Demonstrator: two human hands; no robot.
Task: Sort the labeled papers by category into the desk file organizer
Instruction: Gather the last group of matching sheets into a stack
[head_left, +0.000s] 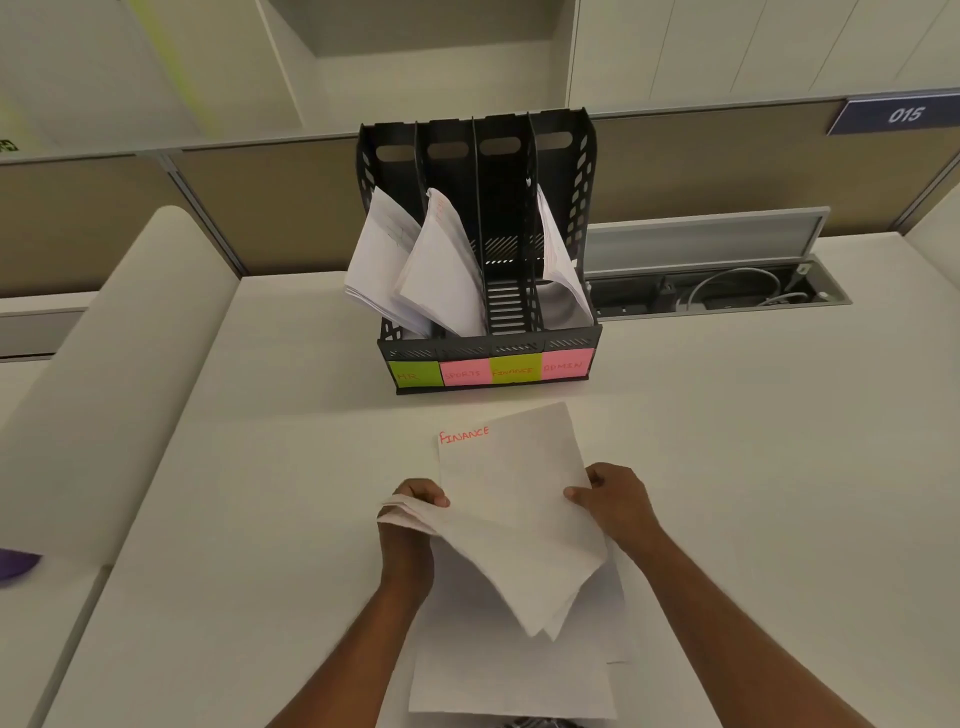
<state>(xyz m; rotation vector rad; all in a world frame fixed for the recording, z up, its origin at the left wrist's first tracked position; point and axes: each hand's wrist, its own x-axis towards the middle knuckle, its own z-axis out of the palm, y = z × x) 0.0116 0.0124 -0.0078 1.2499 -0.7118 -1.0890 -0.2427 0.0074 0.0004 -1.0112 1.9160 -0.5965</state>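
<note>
A black file organizer (488, 343) stands on the white desk with four slots tagged HR, SPORTS, FINANCE and ADMIN on sticky notes. Papers lean in the HR, SPORTS and ADMIN slots; the FINANCE slot (506, 291) holds none that I can see. Just in front of it, my left hand (413, 512) and my right hand (610, 499) together grip a small stack of white papers (514, 499). The top sheet reads FINANCE in red at its upper left corner. The stack's lower edge droops over more sheets (514, 680) lying flat on the desk near me.
A beige partition wall runs behind the organizer. To its right, an open cable tray (717, 291) with wires is sunk into the desk. A rounded white divider (119, 374) slopes along the left, and a purple object (15, 564) shows at the left edge.
</note>
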